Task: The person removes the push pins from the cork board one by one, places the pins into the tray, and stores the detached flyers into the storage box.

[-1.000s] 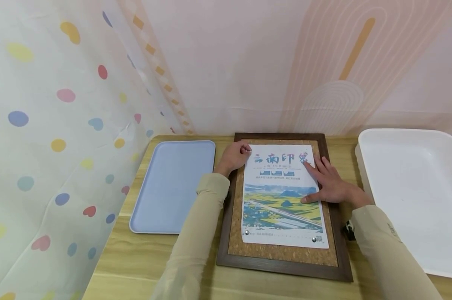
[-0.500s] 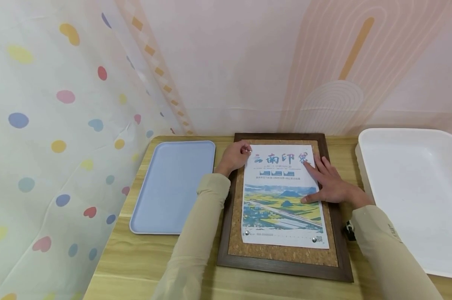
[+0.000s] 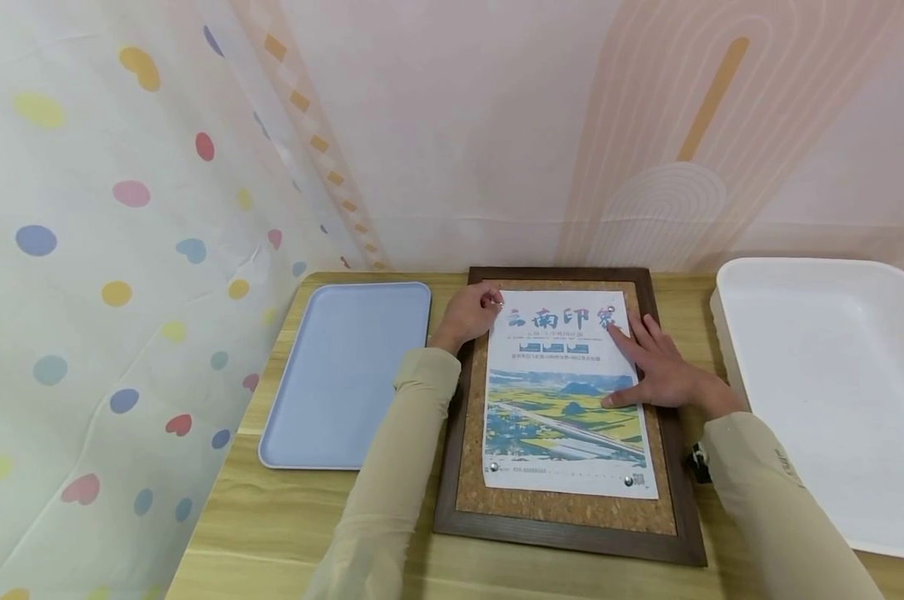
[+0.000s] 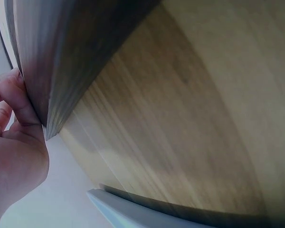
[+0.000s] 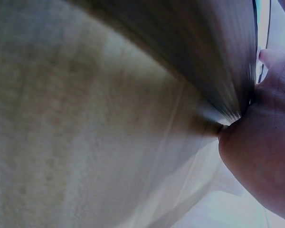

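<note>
A printed poster (image 3: 556, 400) with a landscape picture lies on a cork board (image 3: 564, 505) in a dark wooden frame (image 3: 571, 536). Silver pushpins show at its lower left (image 3: 494, 467), lower right (image 3: 628, 481) and, smaller, at the upper right. At the upper left corner my left hand (image 3: 468, 312) pinches a small shiny pushpin (image 3: 501, 303), mostly hidden by the fingertips. My right hand (image 3: 663, 367) rests with spread fingers on the poster's right side, its palm over the frame's edge. Both wrist views show a hand (image 4: 19, 123) beside the frame's side, with the fingertips' work out of sight.
A shallow blue tray (image 3: 347, 375) lies left of the board on the wooden table (image 3: 272, 517). A deeper white tray (image 3: 834, 400) stands to the right, close to my right forearm. Patterned curtains (image 3: 459, 125) hang behind and at the left.
</note>
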Available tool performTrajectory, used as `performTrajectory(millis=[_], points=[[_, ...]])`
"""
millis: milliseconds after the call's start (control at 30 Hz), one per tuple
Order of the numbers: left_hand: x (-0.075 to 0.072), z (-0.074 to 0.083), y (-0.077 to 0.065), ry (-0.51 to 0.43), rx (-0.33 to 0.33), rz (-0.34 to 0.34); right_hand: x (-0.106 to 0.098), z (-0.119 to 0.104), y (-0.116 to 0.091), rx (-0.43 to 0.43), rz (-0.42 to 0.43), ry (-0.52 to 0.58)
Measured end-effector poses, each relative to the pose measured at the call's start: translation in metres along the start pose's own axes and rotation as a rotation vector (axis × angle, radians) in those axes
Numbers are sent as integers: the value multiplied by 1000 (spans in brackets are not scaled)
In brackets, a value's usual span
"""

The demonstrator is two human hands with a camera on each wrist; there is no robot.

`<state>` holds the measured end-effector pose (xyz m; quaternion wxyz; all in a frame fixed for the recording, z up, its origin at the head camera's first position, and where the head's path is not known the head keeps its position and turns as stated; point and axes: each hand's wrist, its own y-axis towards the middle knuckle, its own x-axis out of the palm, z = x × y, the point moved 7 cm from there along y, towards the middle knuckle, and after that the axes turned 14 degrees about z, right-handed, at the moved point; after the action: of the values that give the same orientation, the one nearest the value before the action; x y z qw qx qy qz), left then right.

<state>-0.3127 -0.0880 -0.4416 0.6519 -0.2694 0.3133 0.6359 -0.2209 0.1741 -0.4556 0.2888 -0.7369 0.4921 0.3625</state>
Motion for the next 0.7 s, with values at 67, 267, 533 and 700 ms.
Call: performTrajectory(millis=[67,267,533,700], points=[[0,0,0,3,-3,-1,0,0,0,1,0,3],[-1,-1,1,6,-4,-2,0,-1,2,-4,0,4],[-1,-1,1,1,-5,-3,0,-1,1,-1,-3,6],[-2,2,3,-1,5,1,-2,-2,1,2,-3,3]])
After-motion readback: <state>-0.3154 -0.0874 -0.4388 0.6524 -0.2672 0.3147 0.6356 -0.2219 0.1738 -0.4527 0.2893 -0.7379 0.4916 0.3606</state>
